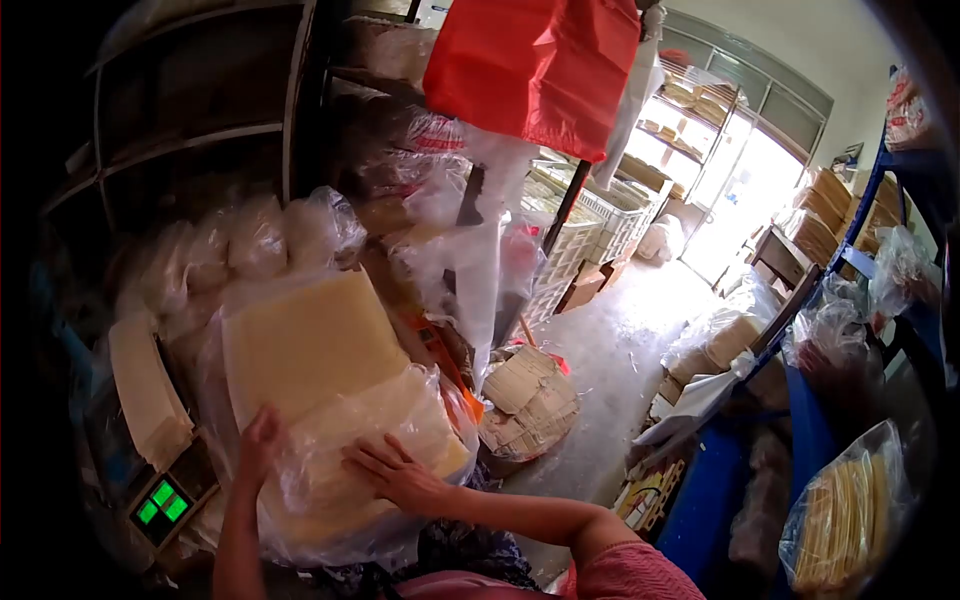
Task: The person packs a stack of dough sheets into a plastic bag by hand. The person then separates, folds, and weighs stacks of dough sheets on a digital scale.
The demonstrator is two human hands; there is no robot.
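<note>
In front of me sits a thick stack of pale yellow sheets (300,335). A clear plastic bag (355,425) wraps its near part, while the far part of the top sheet lies bare. My right hand (402,480) rests flat on the plastic over the stack, its fingers spread. At the stack's left edge, beside the plastic, my left hand (262,440) is raised and smeared by motion. Whether its fingers grip the bag cannot be made out. What the sheets are made of is not clear.
Left of the stack stand a narrow pile of cream sheets (150,390) and a device with a green-lit display (162,502). Bagged goods (255,238) line the back. A round flat bundle (530,400) lies right. Blue shelving (715,490) holds bagged yellow strips (845,525). A red bag (535,70) hangs overhead.
</note>
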